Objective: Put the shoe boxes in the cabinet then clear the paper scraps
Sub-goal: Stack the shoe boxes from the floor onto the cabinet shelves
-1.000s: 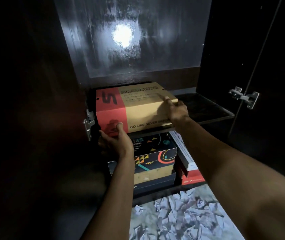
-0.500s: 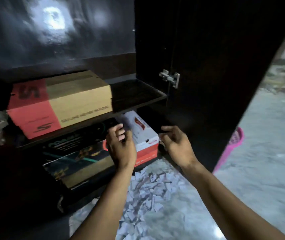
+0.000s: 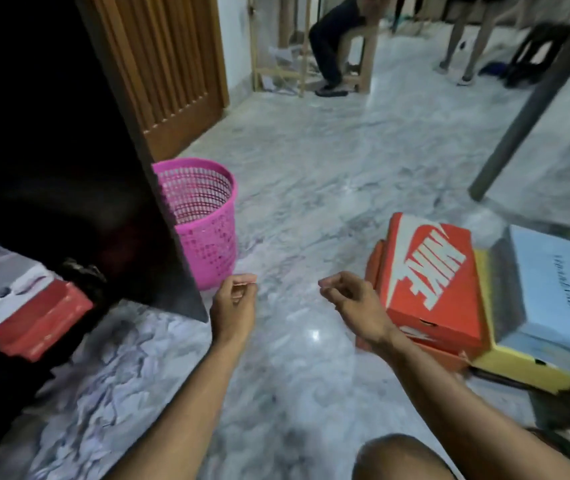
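- Both hands hang in mid-air at the centre of the frame, above a grey marble floor [image 3: 311, 161], and hold nothing.
- The left hand [image 3: 233, 308] sits left of centre, its fingers loosely curled toward the palm, with nothing between them.
- The right hand [image 3: 354, 301] sits right of centre, fingers likewise loosely curled and empty, just beside the stack of boxes at the right.
- At the right of the frame, an orange box [image 3: 430, 282] with a large white logo lies on top of another orange box, only partly seen beneath it.
- Further right, a pale blue box [image 3: 559, 289] rests on a yellow box [image 3: 526, 367]; this pair touches the orange stack.
- The dark cabinet [image 3: 51, 133] fills the left of the frame, its open door edge ending close to the left hand.
- In the cabinet, at the left edge, a red and white box [image 3: 27, 306] lies tilted, blurred.
- White paper scraps [image 3: 103, 375] are strewn on the floor at the lower left, in front of the cabinet.
- A pink mesh bin [image 3: 203, 223] stands upright on the floor just past the cabinet door, above the left hand in the frame.
- A wooden door [image 3: 172, 64] stands at the upper left, behind the bin.
- Along the top of the frame, other people's legs and wooden furniture show in the distance.
- The wearer's knee [image 3: 404, 459] shows at the bottom edge, right of centre.
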### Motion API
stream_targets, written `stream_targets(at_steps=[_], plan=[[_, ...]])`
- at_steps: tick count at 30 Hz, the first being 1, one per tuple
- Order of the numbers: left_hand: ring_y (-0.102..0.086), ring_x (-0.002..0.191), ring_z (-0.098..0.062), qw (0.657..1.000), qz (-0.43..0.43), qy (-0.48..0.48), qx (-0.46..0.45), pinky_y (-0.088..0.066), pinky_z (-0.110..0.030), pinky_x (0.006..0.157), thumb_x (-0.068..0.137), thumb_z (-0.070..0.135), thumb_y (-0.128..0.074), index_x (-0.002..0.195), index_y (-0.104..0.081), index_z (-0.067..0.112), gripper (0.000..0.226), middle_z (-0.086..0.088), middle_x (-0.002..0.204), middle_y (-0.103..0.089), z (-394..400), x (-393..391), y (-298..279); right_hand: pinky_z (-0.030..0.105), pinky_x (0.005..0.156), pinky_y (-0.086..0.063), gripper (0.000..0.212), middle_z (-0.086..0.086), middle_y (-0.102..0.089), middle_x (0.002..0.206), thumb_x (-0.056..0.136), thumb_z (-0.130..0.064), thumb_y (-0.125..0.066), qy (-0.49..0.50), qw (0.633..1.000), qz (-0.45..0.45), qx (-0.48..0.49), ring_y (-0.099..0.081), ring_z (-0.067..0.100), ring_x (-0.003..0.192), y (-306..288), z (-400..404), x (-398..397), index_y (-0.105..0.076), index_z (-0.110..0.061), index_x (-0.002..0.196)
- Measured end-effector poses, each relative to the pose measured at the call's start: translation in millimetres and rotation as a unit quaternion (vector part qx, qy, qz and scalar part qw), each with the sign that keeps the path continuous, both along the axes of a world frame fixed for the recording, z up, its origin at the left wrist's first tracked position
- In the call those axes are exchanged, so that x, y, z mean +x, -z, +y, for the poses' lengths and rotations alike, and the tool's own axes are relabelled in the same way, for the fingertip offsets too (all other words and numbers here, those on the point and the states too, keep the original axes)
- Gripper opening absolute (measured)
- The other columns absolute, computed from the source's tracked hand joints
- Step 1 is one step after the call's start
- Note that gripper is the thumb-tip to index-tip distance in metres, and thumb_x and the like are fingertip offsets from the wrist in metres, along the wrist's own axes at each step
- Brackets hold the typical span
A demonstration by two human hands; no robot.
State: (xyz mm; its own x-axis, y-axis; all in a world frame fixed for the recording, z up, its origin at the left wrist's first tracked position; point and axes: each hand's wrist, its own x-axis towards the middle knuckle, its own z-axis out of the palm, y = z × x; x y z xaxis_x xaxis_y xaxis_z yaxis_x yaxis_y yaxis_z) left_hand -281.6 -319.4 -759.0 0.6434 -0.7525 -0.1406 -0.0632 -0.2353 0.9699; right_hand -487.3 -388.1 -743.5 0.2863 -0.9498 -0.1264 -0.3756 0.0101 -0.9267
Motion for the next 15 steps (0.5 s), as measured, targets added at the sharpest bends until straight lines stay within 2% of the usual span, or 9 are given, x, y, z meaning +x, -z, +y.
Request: stream_targets(at_steps=[2, 4, 6, 9, 11, 13, 15], plan=[[-0.071, 0.099, -0.027, 0.996, 0.028, 0.072, 0.038, -0.058, -0.046, 0.094, 0.084, 0.031, -0.063, 0.092, -0.071, 0.024, 0.013, -0.002, 0.097, -0.073, -21, -37, 18, 0.036, 0.083, -0.056, 0.008, 0.001, -0.076, 0.100, 0.096, -0.009, -0.066, 0.063, 0.998, 0.014, 0.006, -0.072, 0.019, 0.091, 23, -11, -43, -0.072, -0.014, 0.095], [-0.071, 0.099, -0.025, 0.987, 0.052, 0.132, 0.075, -0.057, -0.045, 0.095, 0.092, 0.026, -0.064, 0.096, -0.072, 0.024, 0.009, -0.001, 0.101, -0.073, -41, -70, 34, 0.035, 0.078, -0.051, 0.006, 0.001, -0.073, 0.095, 0.096, -0.012, -0.066, 0.133, 0.990, 0.044, 0.006, -0.068, 0.020, 0.085, 39, -19, -82, -0.070, -0.016, 0.097], [-0.071, 0.099, -0.024, 0.973, 0.068, 0.185, 0.117, -0.056, -0.042, 0.092, 0.093, 0.030, -0.063, 0.102, -0.070, 0.025, 0.012, 0.000, 0.105, -0.071, -59, -101, 45, 0.038, 0.087, -0.052, 0.012, 0.007, -0.071, 0.106, 0.094, -0.025, -0.066, 0.219, 0.972, 0.083, -0.014, -0.066, 0.025, 0.100, 53, -25, -116, -0.069, -0.019, 0.104], [-0.068, 0.104, -0.022, 0.951, 0.075, 0.247, 0.172, -0.054, -0.047, 0.100, 0.077, 0.048, -0.062, 0.107, -0.067, 0.030, 0.036, 0.003, 0.112, -0.069, -84, -139, 58, 0.046, 0.108, -0.047, 0.048, 0.018, -0.063, 0.126, 0.089, -0.045, -0.061, 0.325, 0.936, 0.137, -0.022, -0.057, 0.035, 0.124, 68, -35, -160, -0.067, -0.015, 0.126], [-0.065, 0.111, -0.022, 0.936, 0.077, 0.280, 0.201, -0.052, -0.048, 0.105, 0.073, 0.057, -0.062, 0.121, -0.062, 0.031, 0.054, 0.003, 0.123, -0.065, -100, -159, 71, 0.049, 0.113, -0.043, 0.058, 0.021, -0.061, 0.134, 0.089, -0.042, -0.063, 0.343, 0.926, 0.154, 0.015, -0.053, 0.039, 0.131, 77, -44, -179, -0.061, -0.012, 0.138], [-0.061, 0.114, -0.022, 0.922, 0.094, 0.299, 0.225, -0.051, -0.044, 0.105, 0.080, 0.061, -0.064, 0.141, -0.051, 0.029, 0.069, 0.002, 0.133, -0.060, -115, -176, 81, 0.052, 0.115, -0.043, 0.069, 0.017, -0.060, 0.141, 0.085, -0.045, -0.063, 0.334, 0.930, 0.133, 0.076, -0.053, 0.038, 0.134, 85, -51, -189, -0.054, -0.012, 0.146], [-0.059, 0.112, -0.021, 0.910, 0.121, 0.313, 0.243, -0.052, -0.037, 0.092, 0.093, 0.059, -0.060, 0.153, -0.036, 0.028, 0.072, 0.001, 0.139, -0.056, -126, -190, 87, 0.055, 0.114, -0.045, 0.081, 0.012, -0.057, 0.147, 0.083, -0.051, -0.063, 0.331, 0.931, 0.096, 0.119, -0.052, 0.036, 0.136, 92, -55, -192, -0.043, -0.017, 0.153]])
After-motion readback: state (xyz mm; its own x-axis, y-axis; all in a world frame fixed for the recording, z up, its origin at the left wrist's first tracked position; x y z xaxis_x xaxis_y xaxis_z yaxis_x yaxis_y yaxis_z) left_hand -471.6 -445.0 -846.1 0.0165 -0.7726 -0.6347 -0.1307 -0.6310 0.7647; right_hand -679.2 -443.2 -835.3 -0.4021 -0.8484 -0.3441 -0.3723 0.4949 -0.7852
